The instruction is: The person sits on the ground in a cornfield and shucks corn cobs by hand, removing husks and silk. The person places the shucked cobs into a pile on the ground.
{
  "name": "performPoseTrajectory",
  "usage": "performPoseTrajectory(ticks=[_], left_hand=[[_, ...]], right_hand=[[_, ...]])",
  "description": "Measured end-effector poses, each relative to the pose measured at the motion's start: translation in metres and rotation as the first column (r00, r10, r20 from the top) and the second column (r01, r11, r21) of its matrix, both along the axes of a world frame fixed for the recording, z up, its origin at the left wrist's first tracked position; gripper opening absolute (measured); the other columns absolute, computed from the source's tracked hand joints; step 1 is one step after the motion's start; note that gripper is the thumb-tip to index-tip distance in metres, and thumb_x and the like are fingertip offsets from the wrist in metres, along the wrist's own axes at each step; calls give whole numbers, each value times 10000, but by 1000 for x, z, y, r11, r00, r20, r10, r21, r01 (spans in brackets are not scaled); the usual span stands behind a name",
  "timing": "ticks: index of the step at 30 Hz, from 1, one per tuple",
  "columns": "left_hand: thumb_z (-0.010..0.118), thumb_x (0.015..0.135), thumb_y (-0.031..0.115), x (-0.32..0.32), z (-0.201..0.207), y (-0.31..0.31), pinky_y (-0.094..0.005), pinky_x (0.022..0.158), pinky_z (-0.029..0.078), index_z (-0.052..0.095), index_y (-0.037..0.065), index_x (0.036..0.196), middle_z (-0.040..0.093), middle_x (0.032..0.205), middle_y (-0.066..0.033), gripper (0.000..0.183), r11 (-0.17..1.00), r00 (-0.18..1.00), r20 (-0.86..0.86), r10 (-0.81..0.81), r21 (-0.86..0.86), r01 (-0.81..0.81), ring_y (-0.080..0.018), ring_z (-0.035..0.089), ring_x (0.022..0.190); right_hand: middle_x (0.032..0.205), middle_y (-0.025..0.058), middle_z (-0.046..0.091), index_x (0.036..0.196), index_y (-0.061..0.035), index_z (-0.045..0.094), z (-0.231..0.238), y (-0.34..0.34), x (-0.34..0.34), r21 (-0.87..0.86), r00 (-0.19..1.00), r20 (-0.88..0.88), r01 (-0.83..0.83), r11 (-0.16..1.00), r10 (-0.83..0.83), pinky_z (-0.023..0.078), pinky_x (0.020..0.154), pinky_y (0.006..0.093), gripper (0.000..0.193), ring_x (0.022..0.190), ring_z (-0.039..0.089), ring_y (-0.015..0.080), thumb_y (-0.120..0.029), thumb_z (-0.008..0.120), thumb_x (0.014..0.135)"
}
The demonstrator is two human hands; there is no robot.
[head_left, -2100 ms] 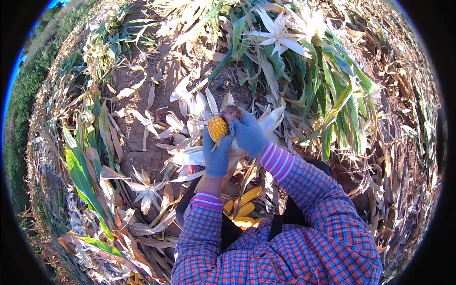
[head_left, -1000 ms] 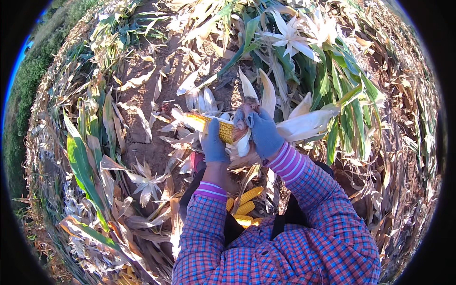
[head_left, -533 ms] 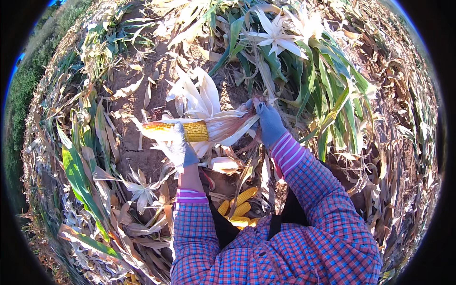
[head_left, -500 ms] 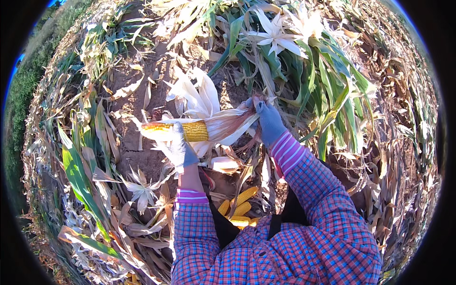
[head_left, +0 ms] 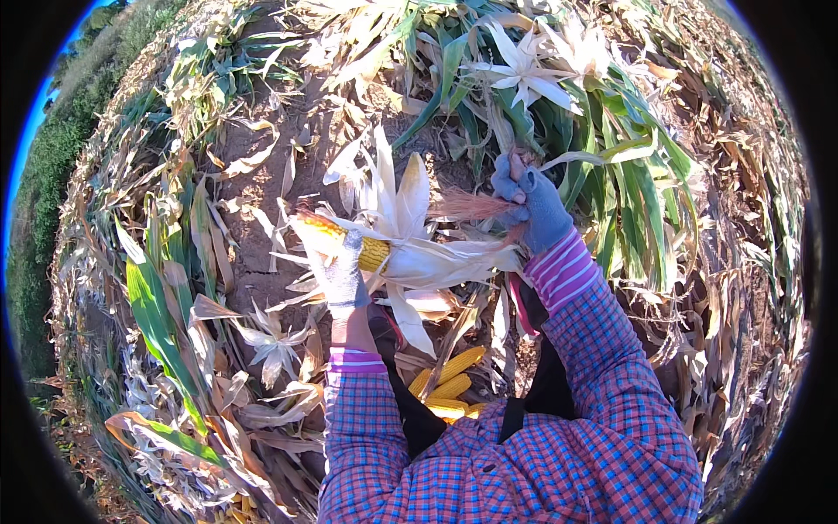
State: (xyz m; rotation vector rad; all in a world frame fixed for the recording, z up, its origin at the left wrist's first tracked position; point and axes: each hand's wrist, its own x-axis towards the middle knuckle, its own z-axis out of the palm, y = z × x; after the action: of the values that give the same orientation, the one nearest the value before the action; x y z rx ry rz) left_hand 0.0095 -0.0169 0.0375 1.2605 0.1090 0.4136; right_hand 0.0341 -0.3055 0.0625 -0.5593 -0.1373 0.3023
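My left hand (head_left: 343,278), in a grey glove, is wrapped round a partly husked corn ear (head_left: 374,254). Yellow kernels show on both sides of the fingers, reddish at the far left end. Pale dry husk (head_left: 445,265) still encloses the right part of the ear, and loose husk leaves (head_left: 412,194) fan out above and below it. To the right, my gloved right hand (head_left: 534,199) is closed on a tuft of reddish-brown corn silk (head_left: 471,206), up and away from the ear's husk tip.
Several bare yellow corn cobs (head_left: 454,384) lie in a pile close to my body. Green and dry corn stalks (head_left: 637,183) are heaped at the upper right. An emptied husk (head_left: 521,65) lies on them; another (head_left: 272,345) rests at lower left. Brown soil (head_left: 262,249) shows between.
My right hand has moved up and right, drawing the silk off the ear's tip. Husk leaves around the ear have spread apart. The left hand keeps its grip.
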Motion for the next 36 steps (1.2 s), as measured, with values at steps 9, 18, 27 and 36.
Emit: performPoseTrajectory(ticks=[9,18,27,36], left_hand=[[677,797,84,-18,7,-28,-320,824,526,503,38,1245,615,1046,-57,483,814,786,-212,-580,-166,556,-170,626,938],[716,730,38,-23,0,-35,-330,938,482,382,47,1382,573,1187,-63,733,720,692,-213,-690,-108,685,-188,585,1078],[760,707,110,-23,-3,-37,-347,997,451,312,33,1446,521,1294,-92,868,719,717,-93,-691,-195,667,-221,531,1187],[753,732,301,-18,-1,-35,-346,980,459,352,-13,1401,548,1237,-119,841,787,795,-43,-605,-178,590,-236,564,1132]], right_hand=[[924,-12,608,1148,-27,595,17,68,-17,-605,982,141,-17,796,128,464,686,217,338,782,539,55,-171,708,863],[1022,16,640,1165,0,596,18,73,-22,-608,985,59,-93,788,162,480,815,247,356,916,573,81,-156,708,866],[941,-9,631,1144,-19,603,-2,91,-21,-435,993,109,95,896,-52,483,764,230,217,848,571,72,-91,594,939],[810,5,598,1096,-47,588,-20,90,-20,-264,991,-118,30,964,-63,475,579,221,151,649,538,69,-121,547,972]])
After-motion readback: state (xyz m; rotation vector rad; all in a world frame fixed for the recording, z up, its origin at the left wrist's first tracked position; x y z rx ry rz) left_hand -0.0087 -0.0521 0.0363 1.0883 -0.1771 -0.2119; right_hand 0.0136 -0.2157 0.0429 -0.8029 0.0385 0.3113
